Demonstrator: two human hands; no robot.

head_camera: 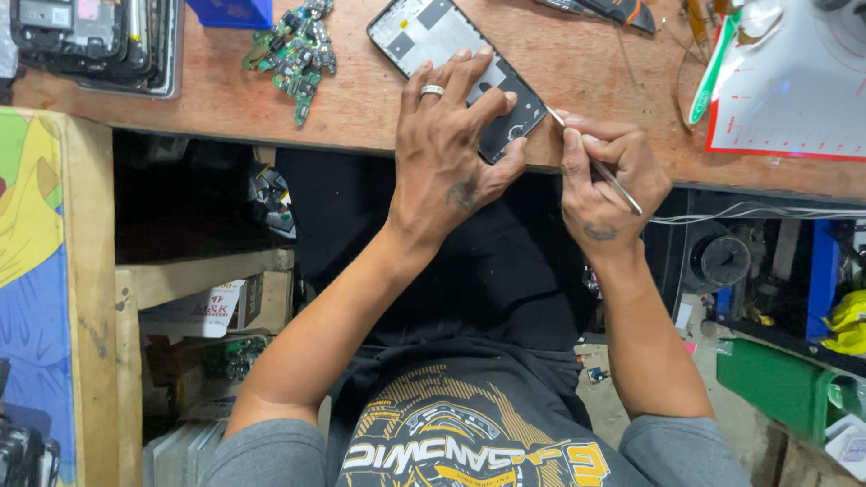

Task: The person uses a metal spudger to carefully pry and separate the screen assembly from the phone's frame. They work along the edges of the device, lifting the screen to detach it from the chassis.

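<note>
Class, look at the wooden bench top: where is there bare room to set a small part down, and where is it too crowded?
Bare wood lies between the green circuit boards and the opened phone under the left hand, and between the phone and the white mat. Crowded: the far left corner with stacked phone parts, and the bench edge where the right hand works metal tweezers.

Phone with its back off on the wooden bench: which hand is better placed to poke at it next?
Probably the right hand: it already holds the thin metal tweezers, tip at the opened black phone's corner. The left hand lies flat on the phone.
</note>
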